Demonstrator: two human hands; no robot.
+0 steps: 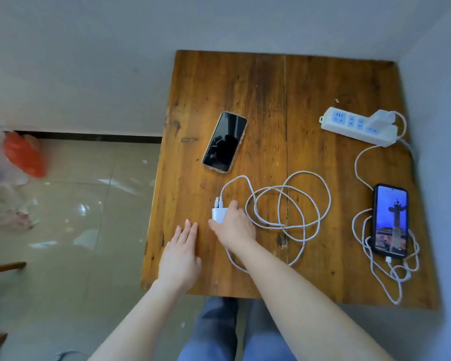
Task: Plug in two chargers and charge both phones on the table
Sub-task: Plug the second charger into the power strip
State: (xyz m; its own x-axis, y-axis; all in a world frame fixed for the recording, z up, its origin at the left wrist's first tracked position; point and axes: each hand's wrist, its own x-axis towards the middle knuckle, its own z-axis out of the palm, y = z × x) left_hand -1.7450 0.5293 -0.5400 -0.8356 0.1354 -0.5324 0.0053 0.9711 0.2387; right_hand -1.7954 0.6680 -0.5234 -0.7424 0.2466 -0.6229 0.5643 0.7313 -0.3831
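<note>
White plastic shows only in part under our right hand [233,225], whose fingers curl over the boxy charger [218,214] and hide most of it. Our left hand [180,256] lies flat and open on the worn, scratched wooden tabletop [245,87], holding nothing. Beyond our hands rests a dark glossy phone [225,142], unplugged. Right of our right hand the cable [289,204] loops loosely. Farther right, a lit phone [390,221] is cabled to a second charger [380,118] in the power strip [354,126].
</note>
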